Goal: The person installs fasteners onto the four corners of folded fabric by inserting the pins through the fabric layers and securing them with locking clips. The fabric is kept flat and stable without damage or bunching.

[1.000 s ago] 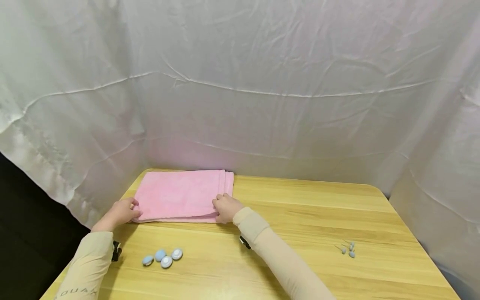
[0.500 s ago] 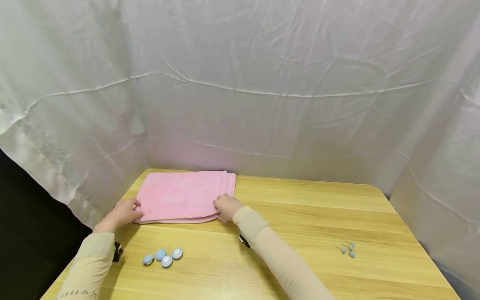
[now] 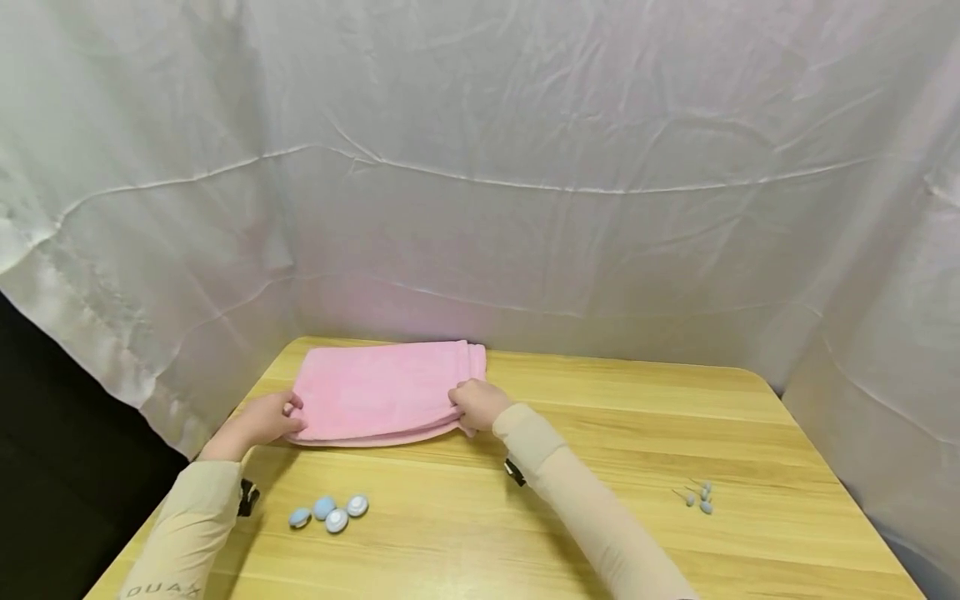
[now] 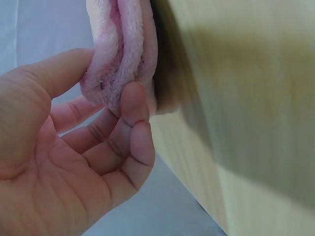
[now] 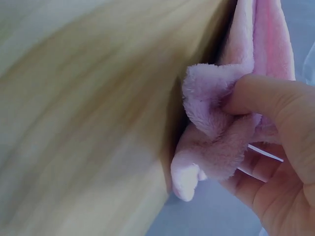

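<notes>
A folded pink towel (image 3: pixel 382 387) lies in layers at the back left of the wooden table. My left hand (image 3: pixel 264 419) pinches its near left corner; in the left wrist view the thumb is on one side of the folded layers (image 4: pixel 120 49) and curled fingers on the other. With my right hand (image 3: pixel 478 404) I grip the near right corner. The right wrist view shows the plush edge (image 5: pixel 211 98) bunched between thumb and fingers. Along the near side the layers part slightly and sag between both hands.
Several blue and white button-like rounds (image 3: pixel 330 513) lie at the front left of the table (image 3: pixel 570 467). A few small grey-blue pieces with thin stems (image 3: pixel 702 497) lie at the right. Pale curtains (image 3: pixel 570 167) hang close behind the table and along its sides.
The towel has slid to the right along the table's back, with both hands moving along with it. Its near right corner is gathered more in my right hand. The small pieces stay put.
</notes>
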`<state>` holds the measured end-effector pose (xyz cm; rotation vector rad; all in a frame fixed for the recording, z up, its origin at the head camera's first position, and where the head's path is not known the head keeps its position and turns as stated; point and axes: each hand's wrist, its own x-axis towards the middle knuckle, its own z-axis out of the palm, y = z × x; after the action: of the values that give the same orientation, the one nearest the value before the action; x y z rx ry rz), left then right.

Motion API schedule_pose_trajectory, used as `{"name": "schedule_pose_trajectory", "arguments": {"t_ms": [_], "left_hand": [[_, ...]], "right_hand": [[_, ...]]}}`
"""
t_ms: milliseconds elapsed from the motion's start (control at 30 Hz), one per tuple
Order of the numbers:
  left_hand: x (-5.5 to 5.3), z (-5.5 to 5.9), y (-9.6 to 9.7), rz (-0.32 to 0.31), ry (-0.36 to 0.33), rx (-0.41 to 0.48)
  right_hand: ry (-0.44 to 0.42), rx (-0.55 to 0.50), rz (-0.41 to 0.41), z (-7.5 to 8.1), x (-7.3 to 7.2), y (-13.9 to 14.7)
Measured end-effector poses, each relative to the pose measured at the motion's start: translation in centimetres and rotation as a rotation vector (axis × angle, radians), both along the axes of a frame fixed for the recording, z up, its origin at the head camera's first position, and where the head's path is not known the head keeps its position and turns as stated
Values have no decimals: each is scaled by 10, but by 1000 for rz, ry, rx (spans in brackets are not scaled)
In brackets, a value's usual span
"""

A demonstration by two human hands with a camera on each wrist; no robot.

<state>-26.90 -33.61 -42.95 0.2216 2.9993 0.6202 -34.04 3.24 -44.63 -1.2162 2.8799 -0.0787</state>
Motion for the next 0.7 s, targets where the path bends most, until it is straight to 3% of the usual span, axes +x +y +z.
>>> {"name": "schedule_pose_trajectory", "arguments": {"t_ms": [400, 700], "left_hand": [[-2, 6, 43, -78, -48, 30], [-6, 7, 78, -152, -17, -6]], "right_hand": [[-5, -7, -11, 10, 2, 46], [13, -54, -1, 16, 11, 87]]}}
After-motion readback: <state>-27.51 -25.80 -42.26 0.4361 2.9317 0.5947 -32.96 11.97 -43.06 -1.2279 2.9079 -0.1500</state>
